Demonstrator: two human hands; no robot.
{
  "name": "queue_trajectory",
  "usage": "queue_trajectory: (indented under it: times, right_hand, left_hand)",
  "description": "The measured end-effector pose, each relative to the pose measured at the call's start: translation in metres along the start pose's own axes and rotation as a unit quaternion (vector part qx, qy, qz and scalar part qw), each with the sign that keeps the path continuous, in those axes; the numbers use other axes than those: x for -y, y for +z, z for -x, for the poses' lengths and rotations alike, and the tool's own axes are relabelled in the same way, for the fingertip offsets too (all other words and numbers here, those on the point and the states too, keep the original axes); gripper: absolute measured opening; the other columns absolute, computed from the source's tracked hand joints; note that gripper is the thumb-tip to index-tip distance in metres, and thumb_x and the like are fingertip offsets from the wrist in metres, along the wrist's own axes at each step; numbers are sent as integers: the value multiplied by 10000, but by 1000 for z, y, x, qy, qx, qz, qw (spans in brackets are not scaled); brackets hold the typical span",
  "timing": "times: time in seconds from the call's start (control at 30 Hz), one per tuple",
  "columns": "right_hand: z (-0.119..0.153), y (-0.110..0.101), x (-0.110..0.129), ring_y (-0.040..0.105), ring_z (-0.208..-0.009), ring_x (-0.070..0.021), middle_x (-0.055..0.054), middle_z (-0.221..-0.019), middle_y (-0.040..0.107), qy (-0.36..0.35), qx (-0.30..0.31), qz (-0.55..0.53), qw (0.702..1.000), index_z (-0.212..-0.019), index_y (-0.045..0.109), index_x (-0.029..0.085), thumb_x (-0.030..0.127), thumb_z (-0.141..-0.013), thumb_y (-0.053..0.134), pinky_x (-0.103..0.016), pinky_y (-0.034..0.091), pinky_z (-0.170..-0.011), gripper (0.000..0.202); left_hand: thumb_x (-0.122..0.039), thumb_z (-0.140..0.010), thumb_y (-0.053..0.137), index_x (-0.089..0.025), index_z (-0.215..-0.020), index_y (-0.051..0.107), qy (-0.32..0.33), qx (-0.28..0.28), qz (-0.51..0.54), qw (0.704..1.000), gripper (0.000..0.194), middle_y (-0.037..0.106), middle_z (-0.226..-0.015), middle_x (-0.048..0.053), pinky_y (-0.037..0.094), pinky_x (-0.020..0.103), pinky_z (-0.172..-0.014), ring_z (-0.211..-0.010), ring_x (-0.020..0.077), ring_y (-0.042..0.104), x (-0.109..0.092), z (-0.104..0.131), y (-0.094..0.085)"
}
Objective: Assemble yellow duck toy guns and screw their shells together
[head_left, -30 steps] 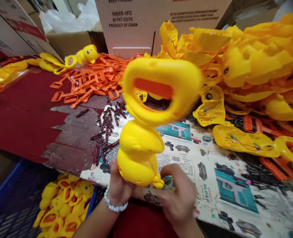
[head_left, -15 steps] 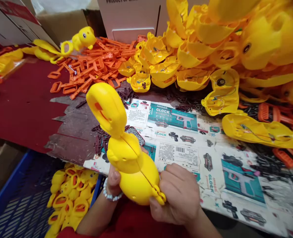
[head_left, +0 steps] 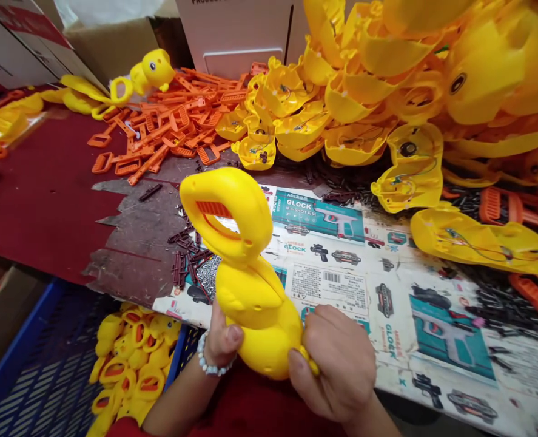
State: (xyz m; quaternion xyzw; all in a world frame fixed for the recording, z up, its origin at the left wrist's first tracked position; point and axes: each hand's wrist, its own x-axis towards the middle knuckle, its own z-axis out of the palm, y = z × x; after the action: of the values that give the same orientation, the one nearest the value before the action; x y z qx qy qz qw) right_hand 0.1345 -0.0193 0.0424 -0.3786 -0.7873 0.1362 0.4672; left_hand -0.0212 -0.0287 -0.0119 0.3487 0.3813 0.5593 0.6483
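A yellow plastic duck toy [head_left: 264, 309] is held upright at the table's front edge, its ring handle on top with an orange ribbed piece inside. My left hand [head_left: 223, 337], with a beaded bracelet at the wrist, is wrapped round the toy's left side; most of its fingers are hidden behind it. My right hand [head_left: 336, 361] is closed on the toy's lower right end, thumb and fingers pinching a small yellow protrusion. Behind the toy lies a printed cardboard sheet [head_left: 327, 291]. Small dark parts [head_left: 182, 258] are scattered left of the toy.
Orange handled pieces [head_left: 164, 127] are heaped at the back. Open yellow shells [head_left: 359, 91] with wires inside pile up at the back right. Below left, a blue crate [head_left: 32, 370] holds yellow toys [head_left: 130, 358]. Another yellow toy [head_left: 153, 70] lies on the orange heap.
The toy has turned so that its handle opening faces me more, and it has moved slightly right. Both my hands have shifted slightly right with it, still holding it.
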Motion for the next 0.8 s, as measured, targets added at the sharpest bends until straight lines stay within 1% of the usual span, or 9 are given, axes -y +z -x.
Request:
queue_trajectory:
  times: [0.1,0.23,0.33,0.4,0.43,0.53,0.67,0.73,0.8]
  right_hand:
    - [1,-2,-4,234,-566,-141,9,-608,278,-28,21,-27,999,-692,283,179,49,-831,407,-323,121,-553,227]
    - [-3,-8,-8,260,-545,-136,13,-594,284,-20,14,-39,999,-693,274,179,75,-885,360,-311,148,-538,235]
    - [-13,-15,-6,382,-564,-140,-4,-636,406,44,15,-16,999,-754,413,166,375,-1022,351,-287,251,-515,345]
    - [-22,-18,-3,526,-670,-163,-47,-791,553,87,9,-14,996,-974,522,135,562,-998,371,-279,402,-572,454]
    - [-26,-20,-1,575,-744,-172,-66,-890,595,95,6,-22,995,-1091,521,130,569,-991,393,-273,461,-633,469]
    - [-31,-20,3,620,-873,-167,-61,-1025,626,82,3,-65,995,-1195,515,160,435,-1015,433,-235,520,-754,339]
    - [-23,-12,-5,638,-817,-168,-39,-996,647,136,-8,-160,978,-1183,593,184,398,-975,529,-225,546,-732,305]
    - [-16,-6,-14,648,-795,-177,-35,-952,661,201,-71,-241,947,-1123,652,203,316,-948,576,-227,554,-704,221]
    - [-10,-4,-25,653,-798,-162,-16,-934,666,243,-160,-308,906,-1064,678,245,252,-956,546,-220,558,-699,171]
  left_hand:
    - [-622,-716,590,-269,-1206,502,27,18,-20,999,610,673,-1020,90,585,394,-714,-878,309,678,-1,2,0]
    - [-588,-768,570,-271,-1202,522,57,28,-47,997,539,689,-1017,77,592,386,-724,-892,300,685,-6,1,-1]
    - [-570,-768,600,-267,-1204,524,74,32,-63,995,536,675,-1079,74,585,384,-778,-923,289,680,-10,0,1]
    - [-534,-747,648,-274,-1212,514,98,38,-95,990,549,664,-1109,68,569,385,-835,-949,282,672,-13,1,5]
    - [-522,-744,657,-278,-1221,503,113,40,-113,986,557,661,-1113,66,564,386,-851,-955,280,669,-14,2,7]
    - [-510,-770,638,-272,-1262,451,140,42,-158,977,578,649,-1117,81,569,393,-835,-947,285,669,-18,5,16]
    - [-528,-788,631,-244,-1305,385,87,85,-148,981,639,618,-1158,108,553,414,-851,-996,297,645,-30,1,20]
    - [-565,-728,687,-208,-1379,321,46,139,-184,972,828,568,-1257,145,497,458,-946,-1114,336,584,-41,-4,17]
    - [-553,-648,762,-195,-1449,245,27,189,-278,941,1018,510,-1346,165,433,494,-1018,-1210,373,512,-52,-9,10]
